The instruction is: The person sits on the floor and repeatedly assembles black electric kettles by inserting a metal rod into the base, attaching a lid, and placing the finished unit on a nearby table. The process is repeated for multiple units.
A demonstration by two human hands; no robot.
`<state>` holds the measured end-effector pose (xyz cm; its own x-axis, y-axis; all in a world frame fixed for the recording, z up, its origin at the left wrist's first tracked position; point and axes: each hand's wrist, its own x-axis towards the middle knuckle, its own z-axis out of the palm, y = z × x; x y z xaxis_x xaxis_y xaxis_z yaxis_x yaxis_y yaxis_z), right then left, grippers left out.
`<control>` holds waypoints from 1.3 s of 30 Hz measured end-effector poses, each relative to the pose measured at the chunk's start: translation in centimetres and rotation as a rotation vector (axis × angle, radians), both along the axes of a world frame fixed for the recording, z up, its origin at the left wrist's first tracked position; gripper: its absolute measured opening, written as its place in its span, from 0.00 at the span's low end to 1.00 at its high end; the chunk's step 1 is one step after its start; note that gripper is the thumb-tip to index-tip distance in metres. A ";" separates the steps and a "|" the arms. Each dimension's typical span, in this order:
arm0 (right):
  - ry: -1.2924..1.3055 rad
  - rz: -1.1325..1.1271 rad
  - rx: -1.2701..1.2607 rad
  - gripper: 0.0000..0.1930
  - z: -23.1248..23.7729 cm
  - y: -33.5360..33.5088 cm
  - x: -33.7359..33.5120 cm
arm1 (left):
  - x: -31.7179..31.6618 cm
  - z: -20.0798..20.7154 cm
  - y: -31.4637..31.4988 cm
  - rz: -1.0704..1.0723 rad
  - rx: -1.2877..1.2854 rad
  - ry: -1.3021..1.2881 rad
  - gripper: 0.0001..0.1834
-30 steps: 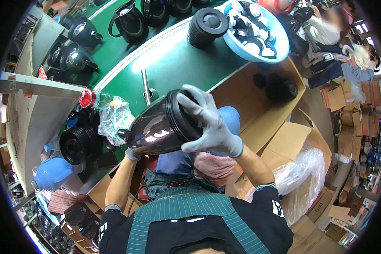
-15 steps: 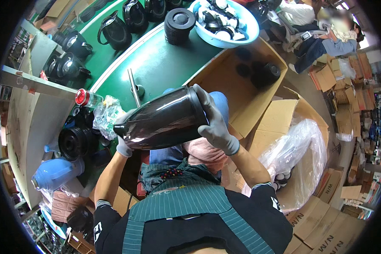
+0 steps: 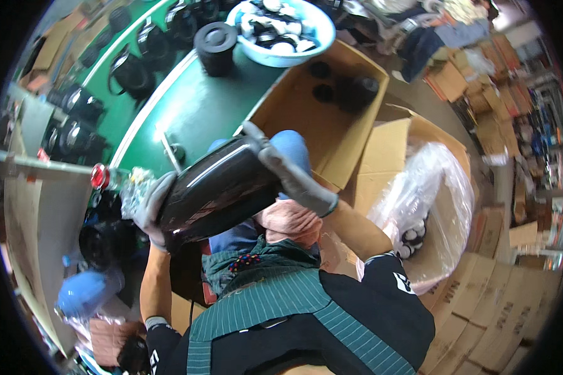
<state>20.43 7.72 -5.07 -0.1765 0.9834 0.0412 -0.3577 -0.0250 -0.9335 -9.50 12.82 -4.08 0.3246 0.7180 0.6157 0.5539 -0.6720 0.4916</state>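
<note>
A glossy black jug body (image 3: 219, 190) lies slantwise above my lap, held between both gloved hands. My left hand (image 3: 155, 212), in a grey glove, grips its lower-left end. Against the wider upper-right end presses my right hand (image 3: 294, 180), also gloved, with its palm and fingers along the rim. The underside of the jug body is hidden. Beyond it, a metal rod (image 3: 169, 152) stands up from the green table (image 3: 187, 112). A pink cloth (image 3: 289, 222) rests on my lap.
A blue basin (image 3: 288, 59) of black-and-white parts and a stack of black discs (image 3: 216, 49) stand on the table. Several black jugs (image 3: 131, 74) are farther left. Right of me are an open carton (image 3: 275, 100) and a plastic-lined box (image 3: 453, 212). A red-lidded jar (image 3: 101, 177) sits left.
The jug body has tilted more steeply and shifted left and slightly down in the view. My left hand has moved up around its end. The whole view has turned somewhat.
</note>
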 end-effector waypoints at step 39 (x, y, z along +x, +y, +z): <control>-0.533 -0.099 0.438 0.54 -1.4 -4.3 -1.8 | -2.8 -7.6 -2.1 -0.246 -0.945 -0.437 0.24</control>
<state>18.62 3.46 -6.43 -0.1934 0.9087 0.3700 0.1713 0.4026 -0.8992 -12.29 10.76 -11.70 0.4111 0.9098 -0.0576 0.1045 0.0158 0.9944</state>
